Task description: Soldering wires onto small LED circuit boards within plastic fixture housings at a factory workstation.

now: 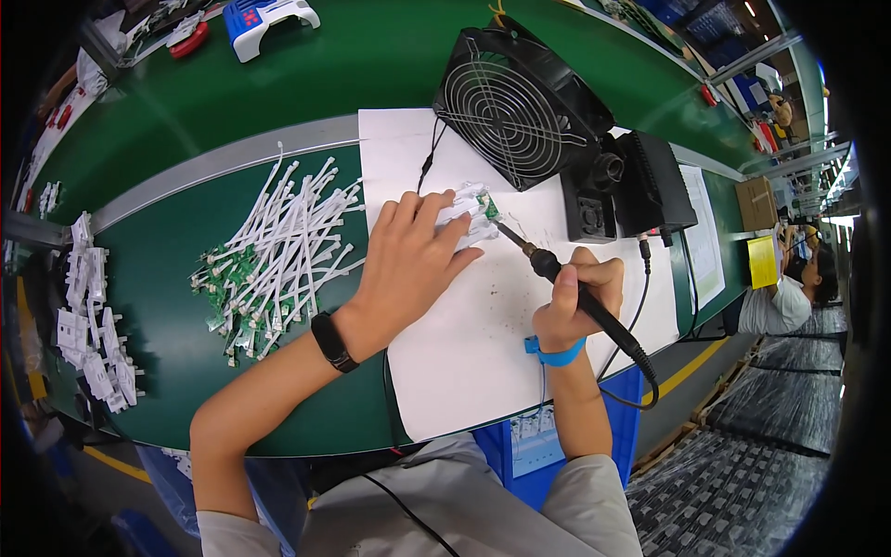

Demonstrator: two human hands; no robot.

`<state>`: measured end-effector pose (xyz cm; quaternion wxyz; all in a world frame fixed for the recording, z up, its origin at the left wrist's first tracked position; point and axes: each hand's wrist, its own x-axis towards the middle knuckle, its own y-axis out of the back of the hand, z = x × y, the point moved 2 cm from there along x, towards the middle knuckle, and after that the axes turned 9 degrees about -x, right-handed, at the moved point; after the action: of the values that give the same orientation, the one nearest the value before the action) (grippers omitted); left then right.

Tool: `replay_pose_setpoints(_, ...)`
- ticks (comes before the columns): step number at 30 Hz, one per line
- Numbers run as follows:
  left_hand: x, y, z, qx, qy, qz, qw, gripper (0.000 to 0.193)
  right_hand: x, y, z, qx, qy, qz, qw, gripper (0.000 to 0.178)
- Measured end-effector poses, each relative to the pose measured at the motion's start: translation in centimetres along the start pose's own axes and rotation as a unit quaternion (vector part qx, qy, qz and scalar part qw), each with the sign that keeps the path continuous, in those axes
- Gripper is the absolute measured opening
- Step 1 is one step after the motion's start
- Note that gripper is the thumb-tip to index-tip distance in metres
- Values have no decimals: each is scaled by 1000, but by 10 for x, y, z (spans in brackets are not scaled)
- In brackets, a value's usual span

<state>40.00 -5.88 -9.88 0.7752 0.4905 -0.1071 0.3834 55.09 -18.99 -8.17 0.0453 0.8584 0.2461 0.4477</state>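
My right hand (583, 295) is closed around the black handle of a soldering iron (608, 325). Its metal tip points up and left, at a small green circuit board (489, 206). That board sits at the right end of white plastic parts (457, 219) lying on a white sheet (455, 371). Spread over these parts, the fingers of my left hand (413, 260) hold them down and partly hide them. Whether the iron's tip touches the board is too small to tell.
A black fan (510, 116) with a wire guard stands behind the work, beside a black box-shaped unit (650, 186). White cables with green boards (278, 251) lie heaped at left, near stacked white plastic pieces (93, 325). A blue bin (622, 413) is below the front edge; a co-worker (784, 302) sits right.
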Motion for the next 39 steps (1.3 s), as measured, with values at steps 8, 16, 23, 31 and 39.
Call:
replay_pose_setpoints(8, 0, -1, 1, 4, 1, -2, 1000, 38, 0, -1, 5, -16, -2, -22, 1000, 22)
replay_pose_setpoints(16, -1, 0, 0, -6, -7, -10, 1000, 35, 3, -6, -1, -27, -13, -57, 998, 21)
replay_pose_setpoints(23, 1, 0, 1, -1, -12, 4, 1000, 34, 2, 0, 1, -29, -7, -51, 998, 20)
replay_pose_setpoints(31, 1, 3, 3, -12, -6, -13, 1000, 35, 18, 22, -8, -23, 26, 78, 996, 25)
replay_pose_setpoints(39, 2, 2, -1, -41, -7, -21, 999, 33, 50, 65, 11, -120, 14, 184, 975, 23)
